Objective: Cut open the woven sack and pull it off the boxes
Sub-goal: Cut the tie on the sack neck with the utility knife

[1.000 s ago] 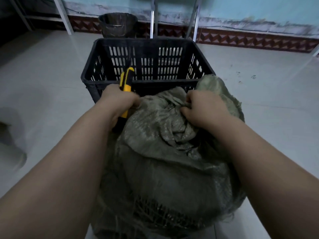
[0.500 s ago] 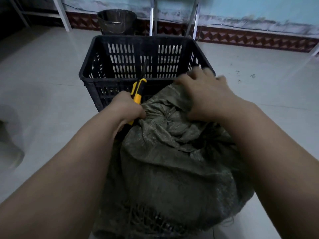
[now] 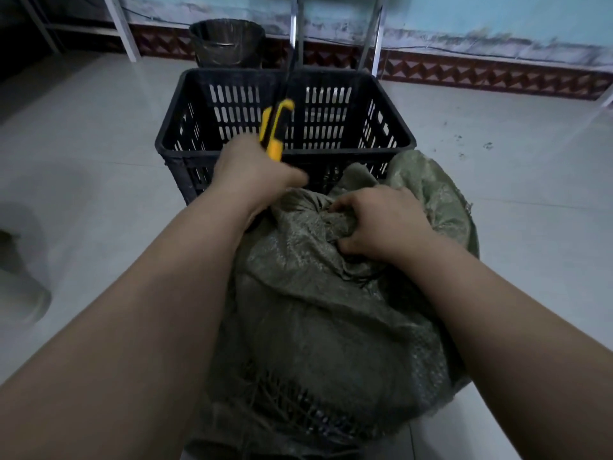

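A grey-green woven sack (image 3: pixel 318 313) stands on the floor in front of me, bunched and tied at its top. Its contents are hidden; a frayed, torn patch shows low on its near side. My left hand (image 3: pixel 252 174) grips a yellow and black utility knife (image 3: pixel 275 131), its long blade pointing up and away over the crate. My right hand (image 3: pixel 378 224) clutches the gathered fabric at the sack's neck, just right of the left hand.
A black slotted plastic crate (image 3: pixel 285 78) stands directly behind the sack. A dark bin (image 3: pixel 225 41) and metal legs (image 3: pixel 371 31) are against the far wall. Pale tiled floor (image 3: pixel 99 167) lies on both sides.
My right hand has drawn back from the sack's far edge and now grips the bunched neck. My left hand has lifted the knife higher, above the crate's rim.
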